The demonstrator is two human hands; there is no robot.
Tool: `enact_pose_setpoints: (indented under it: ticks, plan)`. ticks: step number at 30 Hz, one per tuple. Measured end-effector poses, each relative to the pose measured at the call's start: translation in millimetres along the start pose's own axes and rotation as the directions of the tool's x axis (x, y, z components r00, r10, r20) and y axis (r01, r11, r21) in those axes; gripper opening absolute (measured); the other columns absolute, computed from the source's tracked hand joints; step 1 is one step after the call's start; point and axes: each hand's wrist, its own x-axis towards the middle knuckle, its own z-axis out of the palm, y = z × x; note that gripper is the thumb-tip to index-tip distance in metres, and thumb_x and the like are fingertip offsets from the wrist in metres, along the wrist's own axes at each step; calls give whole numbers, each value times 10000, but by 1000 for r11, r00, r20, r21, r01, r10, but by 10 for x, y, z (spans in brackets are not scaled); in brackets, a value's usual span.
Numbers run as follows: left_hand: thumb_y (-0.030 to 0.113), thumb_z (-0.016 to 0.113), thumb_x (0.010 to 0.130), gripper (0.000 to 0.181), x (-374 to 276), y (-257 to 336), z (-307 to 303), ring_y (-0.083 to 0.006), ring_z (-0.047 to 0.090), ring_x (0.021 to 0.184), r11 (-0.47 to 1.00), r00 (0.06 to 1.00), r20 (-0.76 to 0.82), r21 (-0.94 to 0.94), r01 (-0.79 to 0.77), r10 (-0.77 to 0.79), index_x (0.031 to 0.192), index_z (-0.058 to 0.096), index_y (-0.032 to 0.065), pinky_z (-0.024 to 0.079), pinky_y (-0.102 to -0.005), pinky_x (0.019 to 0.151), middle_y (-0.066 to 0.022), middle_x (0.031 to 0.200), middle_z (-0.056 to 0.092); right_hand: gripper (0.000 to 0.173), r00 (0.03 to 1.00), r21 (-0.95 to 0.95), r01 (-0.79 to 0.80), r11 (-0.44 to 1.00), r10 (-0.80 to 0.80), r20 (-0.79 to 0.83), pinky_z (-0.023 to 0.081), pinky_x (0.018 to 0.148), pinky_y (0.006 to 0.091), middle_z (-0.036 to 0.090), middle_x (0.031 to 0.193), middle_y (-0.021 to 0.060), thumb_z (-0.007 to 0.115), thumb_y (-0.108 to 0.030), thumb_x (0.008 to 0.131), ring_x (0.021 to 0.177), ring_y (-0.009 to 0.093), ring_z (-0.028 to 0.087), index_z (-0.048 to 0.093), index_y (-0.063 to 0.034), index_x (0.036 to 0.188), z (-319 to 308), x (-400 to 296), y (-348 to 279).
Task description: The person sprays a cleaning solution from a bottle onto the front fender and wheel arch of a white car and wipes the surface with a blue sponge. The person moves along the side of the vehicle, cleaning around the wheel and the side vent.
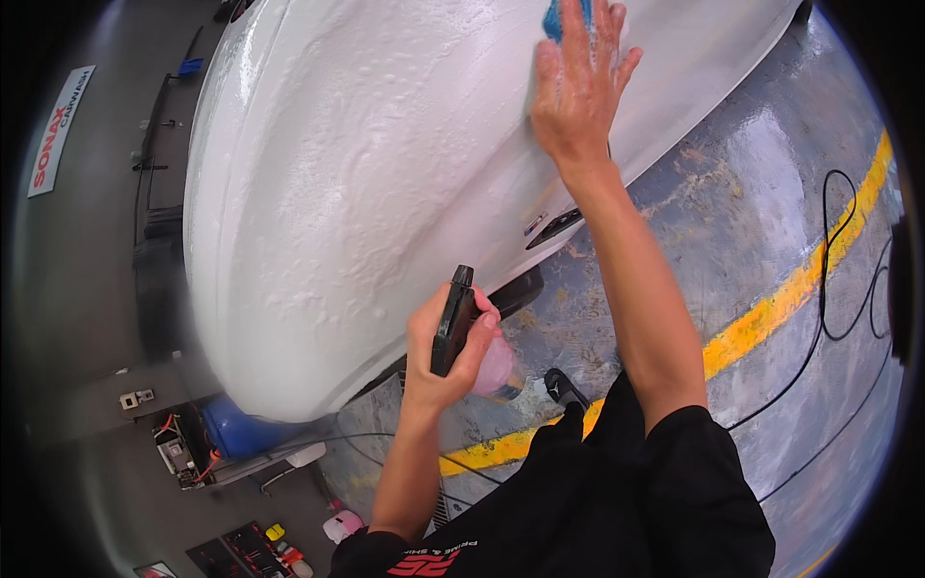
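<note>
Wet, soapy white bodywork of a car [347, 180] fills the middle of the view, with foam and beads of liquid on it. My left hand [448, 347] is closed around the black trigger head of a spray bottle [497, 368], whose clear body shows pink. Its nozzle points up towards the panel. At the top, my right hand [578, 94] lies with fingers spread on the panel. A blue pad or cloth [555, 22] is under its fingers, partly hidden by them. A dark side trim with a small striped badge [535, 223] lies below that hand.
A yellow line [766, 311] crosses the wet grey floor. Black hoses or cables [824, 289] loop on the right and run behind my legs. A blue drum [238, 428] and a pink container [342, 525] stand lower left, near a wall rack of tools [246, 553].
</note>
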Motion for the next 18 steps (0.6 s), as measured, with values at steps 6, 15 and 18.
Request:
enact_pose_setpoints:
  ticks: [6, 15, 18]
  plan:
    - [-43, 582, 893, 120, -45, 6, 193, -139, 654, 844, 987, 989, -114, -125, -104, 90, 1013, 587, -40, 567, -279, 753, -114, 956, 655, 619, 894, 187, 272, 944, -320, 314, -74, 1194, 585, 372, 1596, 58, 603, -217, 913, 1520, 250, 235, 449, -239, 1511, 83, -649, -469]
    - [-46, 549, 878, 216, -317, -192, 39, -255, 600, 1126, 993, 998, -51, -103, -52, 47, 1094, 540, -46, 588, -371, 875, -173, 1105, 598, 549, 956, 127, 171, 977, -196, 217, -50, 1202, 582, 338, 1609, 109, 512, -188, 946, 1525, 330, 197, 480, -187, 1494, 106, -623, -401]
    - [-48, 542, 876, 248, -450, -289, 1, -286, 575, 1180, 985, 995, -85, -155, -72, 59, 1123, 528, -41, 582, -398, 899, -178, 1149, 580, 531, 767, 198, 537, 820, -572, 290, -1, 1226, 531, 419, 1564, 91, 561, -222, 927, 1501, 283, 283, 526, -193, 1456, 184, -1180, -572]
